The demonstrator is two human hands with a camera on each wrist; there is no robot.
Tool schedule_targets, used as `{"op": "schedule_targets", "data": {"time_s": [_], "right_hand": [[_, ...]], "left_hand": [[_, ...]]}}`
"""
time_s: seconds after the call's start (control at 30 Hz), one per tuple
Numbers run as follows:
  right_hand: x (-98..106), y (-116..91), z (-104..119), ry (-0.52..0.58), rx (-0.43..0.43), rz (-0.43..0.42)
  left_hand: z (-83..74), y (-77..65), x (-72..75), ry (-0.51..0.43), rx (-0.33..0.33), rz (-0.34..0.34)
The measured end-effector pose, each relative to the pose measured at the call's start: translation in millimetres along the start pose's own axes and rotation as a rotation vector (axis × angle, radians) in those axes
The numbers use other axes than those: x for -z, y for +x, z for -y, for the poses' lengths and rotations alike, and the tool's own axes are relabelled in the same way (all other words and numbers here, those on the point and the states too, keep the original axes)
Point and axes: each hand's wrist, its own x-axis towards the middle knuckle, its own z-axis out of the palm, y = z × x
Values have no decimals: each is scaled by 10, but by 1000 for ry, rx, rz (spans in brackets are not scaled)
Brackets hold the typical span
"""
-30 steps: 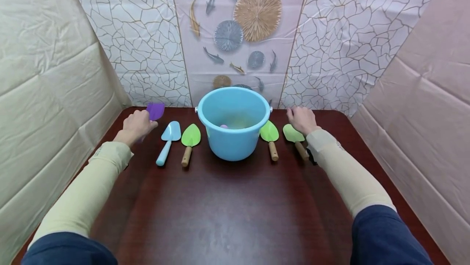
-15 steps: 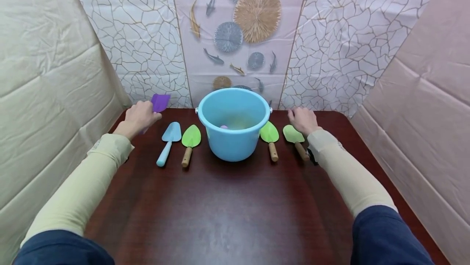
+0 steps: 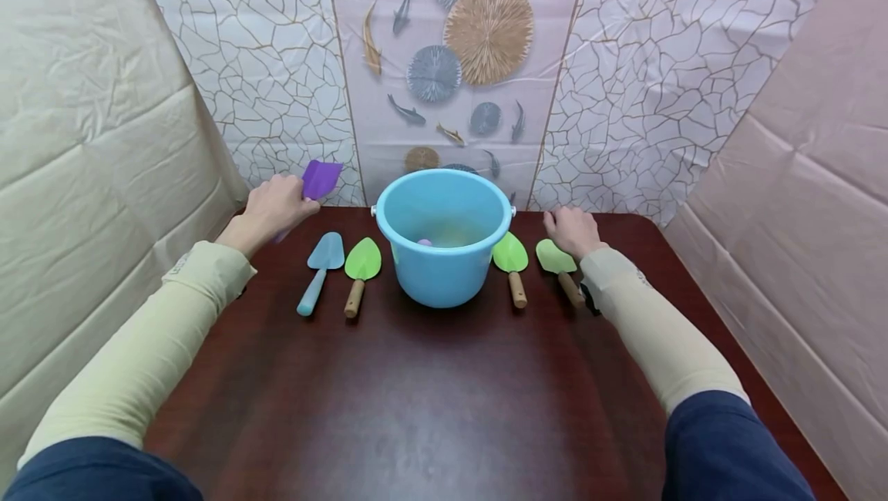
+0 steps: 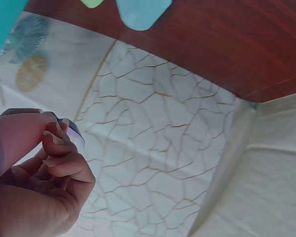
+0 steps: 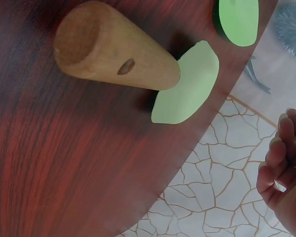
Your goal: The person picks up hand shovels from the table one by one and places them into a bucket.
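My left hand point(image 3: 272, 206) grips a purple trowel point(image 3: 321, 179) by its handle, raised above the far left of the table. Its blade points up and to the right, and part of the handle shows under the wrist. In the left wrist view the curled fingers point(image 4: 69, 168) wrap the handle, with little of the trowel showing. My right hand point(image 3: 573, 231) hovers over the far right, its fingers loosely bent around nothing. Nearest to it lies a pale green trowel point(image 3: 555, 256) with a wooden handle point(image 5: 118, 47), flat on the table.
A light blue bucket point(image 3: 444, 274) stands at the back centre, a small pink item point(image 3: 425, 242) inside. To its left lie a green trowel point(image 3: 363, 259) and a blue trowel point(image 3: 326, 251). Another green trowel point(image 3: 510, 252) lies to its right. Cloth walls point(image 3: 111, 131) border the table.
My left hand has lifted the purple trowel and carried it right, toward the bucket. My right hand has stayed nearly still.
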Motion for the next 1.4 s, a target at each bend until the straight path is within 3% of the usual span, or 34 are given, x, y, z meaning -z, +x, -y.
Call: {"op": "schedule_targets", "data": {"time_s": [0.3, 0.7, 1.17, 1.4], "right_hand": [[43, -21, 48, -6, 9, 29], [100, -15, -9, -12, 11, 14], [68, -71, -73, -33, -22, 48], [88, -62, -83, -24, -23, 43]], "left_hand": [[-208, 37, 140, -6, -76, -25], [-534, 173, 218, -29, -193, 44], [-947, 210, 181, -22, -417, 114], [-1077, 271, 183, -11, -440, 141]]}}
